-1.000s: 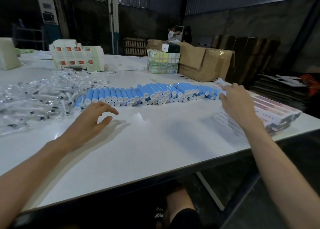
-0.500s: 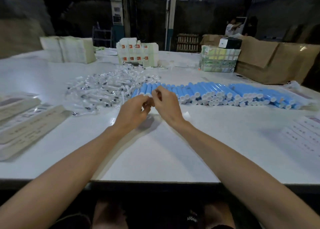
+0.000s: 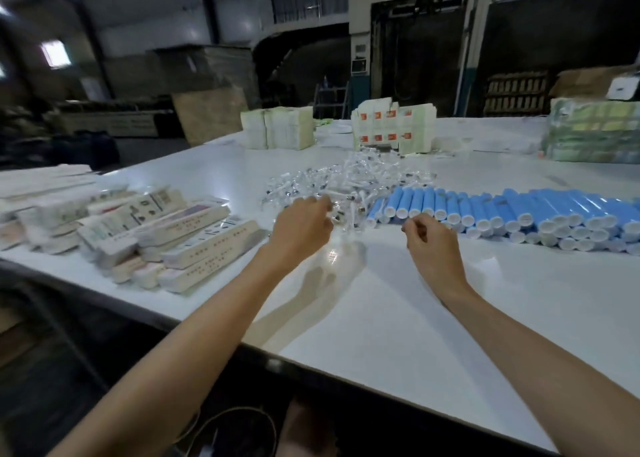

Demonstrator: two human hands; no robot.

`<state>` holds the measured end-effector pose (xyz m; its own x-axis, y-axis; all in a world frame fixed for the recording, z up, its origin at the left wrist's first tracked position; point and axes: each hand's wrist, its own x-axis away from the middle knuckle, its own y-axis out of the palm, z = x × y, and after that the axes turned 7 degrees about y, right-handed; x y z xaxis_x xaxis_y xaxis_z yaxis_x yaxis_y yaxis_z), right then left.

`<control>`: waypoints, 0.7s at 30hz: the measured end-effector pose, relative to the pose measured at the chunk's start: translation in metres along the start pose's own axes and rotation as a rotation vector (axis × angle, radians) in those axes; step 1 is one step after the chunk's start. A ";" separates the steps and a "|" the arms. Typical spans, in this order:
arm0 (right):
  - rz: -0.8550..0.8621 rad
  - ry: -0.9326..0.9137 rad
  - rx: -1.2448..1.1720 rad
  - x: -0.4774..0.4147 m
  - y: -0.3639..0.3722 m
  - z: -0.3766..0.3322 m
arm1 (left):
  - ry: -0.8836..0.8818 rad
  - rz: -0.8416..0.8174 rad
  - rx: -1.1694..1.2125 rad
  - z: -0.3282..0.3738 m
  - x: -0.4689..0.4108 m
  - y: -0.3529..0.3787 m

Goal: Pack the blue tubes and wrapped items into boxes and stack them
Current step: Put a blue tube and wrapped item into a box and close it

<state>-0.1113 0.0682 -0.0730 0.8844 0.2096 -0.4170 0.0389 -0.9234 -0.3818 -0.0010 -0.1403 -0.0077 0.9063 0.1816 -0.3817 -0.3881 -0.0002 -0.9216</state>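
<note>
A long row of blue tubes (image 3: 519,209) with white caps lies on the white table (image 3: 398,325), to the right. A heap of clear wrapped items (image 3: 349,181) sits just left of the row. My left hand (image 3: 299,226) is at the heap's near edge, its fingers curled round a clear wrapped item (image 3: 341,219); blur hides the grip itself. My right hand (image 3: 433,240) hovers in front of the leftmost tubes with curled fingers and nothing visible in them. Long pale boxes (image 3: 194,238) are heaped at the left.
Stacks of flat white cartons (image 3: 277,131) and red-marked cartons (image 3: 393,131) stand at the back of the table. A wrapped green bundle (image 3: 594,133) is at the back right. The table's near edge runs diagonally below my forearms.
The view has swung left, bringing the box heap into sight. My hands, together at the tube row's left end, have parted; the left one has moved to the wrapped items.
</note>
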 end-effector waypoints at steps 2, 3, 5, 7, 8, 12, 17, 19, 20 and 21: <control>-0.012 0.010 -0.026 0.000 -0.001 -0.001 | -0.165 -0.014 -0.179 -0.037 0.011 -0.011; -0.016 0.019 -0.038 0.000 -0.001 -0.001 | -0.242 -0.026 -0.269 -0.056 0.017 -0.015; -0.021 0.037 -0.056 0.000 -0.002 -0.002 | -0.340 -0.056 -0.420 -0.088 0.031 -0.020; -0.032 0.044 -0.062 0.000 -0.002 -0.003 | -0.367 -0.122 -0.510 -0.108 0.043 -0.020; -0.039 0.046 -0.059 0.000 -0.003 -0.004 | -0.365 -0.160 -0.546 -0.115 0.048 -0.018; -0.058 0.049 -0.055 0.004 -0.004 -0.007 | -0.326 -0.170 -0.577 -0.129 0.054 -0.020; -0.070 0.049 -0.032 0.006 -0.006 -0.009 | -0.236 -0.086 -0.420 -0.128 0.049 -0.029; -0.071 0.046 -0.028 0.006 -0.006 -0.009 | -0.235 -0.092 -0.358 -0.125 0.046 -0.031; -0.074 0.046 -0.029 0.007 -0.007 -0.010 | -0.224 -0.079 -0.340 -0.124 0.045 -0.032; -0.079 0.040 -0.025 0.007 -0.007 -0.010 | -0.204 -0.051 -0.312 -0.120 0.044 -0.032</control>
<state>-0.1005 0.0726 -0.0649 0.8962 0.2694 -0.3525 0.1203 -0.9123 -0.3914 0.0713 -0.2507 -0.0030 0.8592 0.3810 -0.3416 -0.2447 -0.2803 -0.9282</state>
